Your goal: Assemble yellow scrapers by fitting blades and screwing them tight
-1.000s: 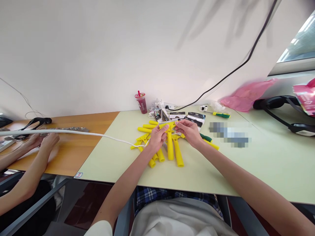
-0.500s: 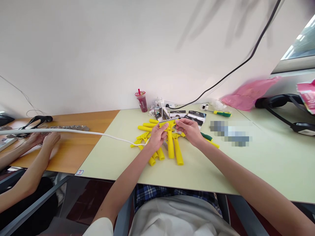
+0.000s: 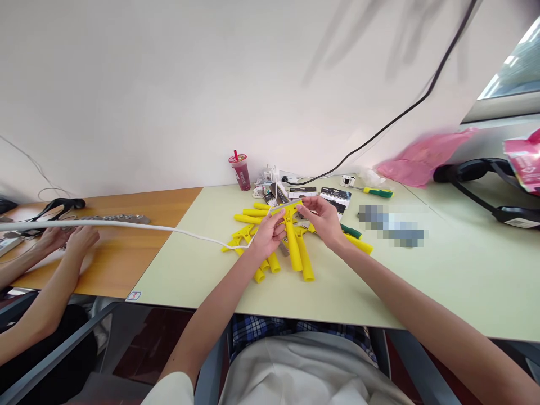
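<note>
A yellow scraper with a T-shaped head and a grey strip along its top edge is held up over the table between both hands. My left hand pinches the left end of its head. At the right end, my right hand has its fingers closed on the head near the strip. Beneath and around it lie several more yellow handles, some partly hidden by my hands. A green-handled tool lies just right of my right hand.
Behind the pile are black-and-white packets, a red drink cup and white plugs. Farther right lie a green-yellow screwdriver, a pink bag and a black headset. A white cable crosses from the left, where another person's hands work.
The held scraper has tilted, its left end lower and its handle bottom swung right. My right hand has shifted its fingers up over the head's right end. The view has moved slightly.
</note>
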The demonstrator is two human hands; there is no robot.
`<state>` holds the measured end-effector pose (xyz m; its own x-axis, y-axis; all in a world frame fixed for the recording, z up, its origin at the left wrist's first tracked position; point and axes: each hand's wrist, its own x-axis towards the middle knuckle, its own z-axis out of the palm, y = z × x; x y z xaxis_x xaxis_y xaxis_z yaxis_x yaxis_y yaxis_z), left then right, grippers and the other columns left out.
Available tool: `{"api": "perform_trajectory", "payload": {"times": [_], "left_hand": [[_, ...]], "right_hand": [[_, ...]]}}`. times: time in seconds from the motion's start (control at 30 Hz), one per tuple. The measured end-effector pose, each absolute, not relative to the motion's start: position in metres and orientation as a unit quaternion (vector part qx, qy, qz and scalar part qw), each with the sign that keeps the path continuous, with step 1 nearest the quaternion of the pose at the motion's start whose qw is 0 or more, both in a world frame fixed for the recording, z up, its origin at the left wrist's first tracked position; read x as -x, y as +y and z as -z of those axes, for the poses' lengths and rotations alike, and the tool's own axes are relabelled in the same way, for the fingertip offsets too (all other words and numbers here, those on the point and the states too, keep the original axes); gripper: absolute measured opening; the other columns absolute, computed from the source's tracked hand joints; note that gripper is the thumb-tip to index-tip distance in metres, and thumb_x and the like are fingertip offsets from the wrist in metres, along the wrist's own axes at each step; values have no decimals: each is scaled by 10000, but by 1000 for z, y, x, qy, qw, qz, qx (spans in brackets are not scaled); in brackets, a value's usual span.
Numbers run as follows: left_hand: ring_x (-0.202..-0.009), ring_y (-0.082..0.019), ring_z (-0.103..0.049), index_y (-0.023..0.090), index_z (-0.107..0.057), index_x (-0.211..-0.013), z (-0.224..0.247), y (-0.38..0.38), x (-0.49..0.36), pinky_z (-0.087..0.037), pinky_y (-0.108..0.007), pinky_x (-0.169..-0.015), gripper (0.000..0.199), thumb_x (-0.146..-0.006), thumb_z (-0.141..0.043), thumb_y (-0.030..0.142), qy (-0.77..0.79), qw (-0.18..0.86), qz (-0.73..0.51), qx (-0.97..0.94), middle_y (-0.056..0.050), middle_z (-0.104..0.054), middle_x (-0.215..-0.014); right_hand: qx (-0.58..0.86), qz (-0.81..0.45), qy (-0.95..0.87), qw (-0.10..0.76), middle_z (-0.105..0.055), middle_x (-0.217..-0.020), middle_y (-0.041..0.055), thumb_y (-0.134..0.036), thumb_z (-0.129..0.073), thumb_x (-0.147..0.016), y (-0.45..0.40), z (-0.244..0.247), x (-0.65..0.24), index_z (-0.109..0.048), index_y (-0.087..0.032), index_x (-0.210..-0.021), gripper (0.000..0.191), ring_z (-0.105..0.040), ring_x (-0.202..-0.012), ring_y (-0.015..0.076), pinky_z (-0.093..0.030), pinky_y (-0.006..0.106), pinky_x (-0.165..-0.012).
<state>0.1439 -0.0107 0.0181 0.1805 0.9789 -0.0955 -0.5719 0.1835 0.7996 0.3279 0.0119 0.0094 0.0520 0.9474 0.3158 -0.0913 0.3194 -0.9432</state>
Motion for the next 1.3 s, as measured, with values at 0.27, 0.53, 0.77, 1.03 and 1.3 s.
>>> {"api": "perform_trajectory", "payload": {"times": [0.27, 0.53, 0.77, 1.03, 1.3], "left_hand": [[-433, -23, -166, 227, -421, -777, -19, -1, -138, -188, -177, -403, 576, -886, -986, 221, 326, 721, -587, -176, 154, -203, -570], [-419, -28, -220, 220, -399, -710, -21, 2, -135, -238, -171, -400, 540, -1023, -834, 165, 314, 740, -584, -113, 127, -232, -532], [-451, -43, -304, 215, -483, -728, -19, 1, -135, -384, -157, -486, 461, -964, -871, 134, 300, 723, -615, -95, 132, -233, -536], [-496, -49, -285, 204, -498, -731, -18, 1, -139, -292, -180, -463, 434, -978, -849, 142, 295, 708, -634, -100, 105, -313, -567], [-479, -25, -273, 191, -517, -754, -21, -3, -138, -238, -159, -434, 430, -938, -906, 186, 272, 708, -639, -130, 118, -343, -580]], "right_hand": [[268, -23, -820, 505, -615, -1455, 162, -347, -760, -1063, -17, -10, -313, -800, -287, -1076, 73, -596, -1408, 370, -564, 609, -1168], [250, 66, -874, 411, -540, -1652, 187, -208, -715, -1067, -20, 2, -298, -875, -244, -1109, 170, -491, -1507, 429, -556, 682, -1211], [270, 62, -887, 369, -559, -1684, 155, -196, -695, -1065, -13, -2, -288, -916, -246, -1009, 233, -496, -1526, 432, -538, 668, -1251], [320, -30, -842, 433, -652, -1560, 133, -221, -777, -1006, -7, 0, -274, -914, -267, -864, 203, -574, -1386, 400, -604, 635, -1155], [307, 66, -860, 402, -636, -1606, 151, -201, -626, -1108, -18, 3, -273, -825, -232, -983, 237, -568, -1411, 390, -599, 634, -1172]]}}
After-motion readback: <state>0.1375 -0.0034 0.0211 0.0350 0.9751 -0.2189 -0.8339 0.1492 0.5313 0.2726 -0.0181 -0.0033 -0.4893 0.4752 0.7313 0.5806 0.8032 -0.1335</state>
